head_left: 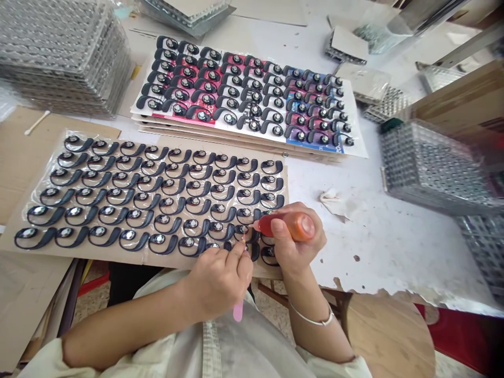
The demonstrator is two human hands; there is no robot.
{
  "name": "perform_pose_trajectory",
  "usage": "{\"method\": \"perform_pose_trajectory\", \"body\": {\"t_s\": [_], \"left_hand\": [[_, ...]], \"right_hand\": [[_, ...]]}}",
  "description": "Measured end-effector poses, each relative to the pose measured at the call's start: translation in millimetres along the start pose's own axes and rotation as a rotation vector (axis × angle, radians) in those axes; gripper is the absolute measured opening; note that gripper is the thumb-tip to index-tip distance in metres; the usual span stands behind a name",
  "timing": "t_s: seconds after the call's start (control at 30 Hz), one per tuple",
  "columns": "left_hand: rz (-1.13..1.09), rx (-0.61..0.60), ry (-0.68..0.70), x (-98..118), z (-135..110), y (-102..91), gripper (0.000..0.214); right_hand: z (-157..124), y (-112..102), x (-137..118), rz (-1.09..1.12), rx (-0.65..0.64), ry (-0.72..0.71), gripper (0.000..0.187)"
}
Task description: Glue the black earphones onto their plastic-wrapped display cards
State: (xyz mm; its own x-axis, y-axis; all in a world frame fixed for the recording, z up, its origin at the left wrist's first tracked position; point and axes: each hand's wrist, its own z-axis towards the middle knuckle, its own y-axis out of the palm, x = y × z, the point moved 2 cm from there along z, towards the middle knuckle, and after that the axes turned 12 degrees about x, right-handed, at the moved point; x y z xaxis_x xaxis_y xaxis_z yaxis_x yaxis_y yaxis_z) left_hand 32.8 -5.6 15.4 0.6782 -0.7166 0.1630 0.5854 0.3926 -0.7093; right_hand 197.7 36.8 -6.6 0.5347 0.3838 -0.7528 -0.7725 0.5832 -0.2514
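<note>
While our left hand (219, 281) pinches a pink stick (238, 313) between narrowly closed fingers, its tip among the black ear-hook pieces (189, 241) on the near cardboard sheet (165, 261), our right hand (294, 247) wraps firmly around an orange-red squeeze bottle (285, 227), nozzle just above the same row. Farther off lies a second sheet of hooks (244, 94) on colored cards; stacked clear trays (63, 58) stand far left.

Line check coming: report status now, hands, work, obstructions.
Left hand on pink stick; right hand gripping orange bottle, tip at black ear-hook earpiece. Neighbouring earpieces packed close on cardboard sheet.
</note>
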Motion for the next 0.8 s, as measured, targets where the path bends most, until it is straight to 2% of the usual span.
{"method": "perform_pose_trajectory", "body": {"t_s": [0.33,0.8], "left_hand": [[-0.002,0.008,0.001,-0.5,0.8,-0.5,0.014],[-0.007,-0.021,0.001,0.0,-1.5,0.8,0.010]], "right_hand": [[-2.5,-7.6,3.8,0.070,0.078,0.050,0.021],[-3.2,-3.0,3.3,0.047,-0.004,0.034,0.019]]}}
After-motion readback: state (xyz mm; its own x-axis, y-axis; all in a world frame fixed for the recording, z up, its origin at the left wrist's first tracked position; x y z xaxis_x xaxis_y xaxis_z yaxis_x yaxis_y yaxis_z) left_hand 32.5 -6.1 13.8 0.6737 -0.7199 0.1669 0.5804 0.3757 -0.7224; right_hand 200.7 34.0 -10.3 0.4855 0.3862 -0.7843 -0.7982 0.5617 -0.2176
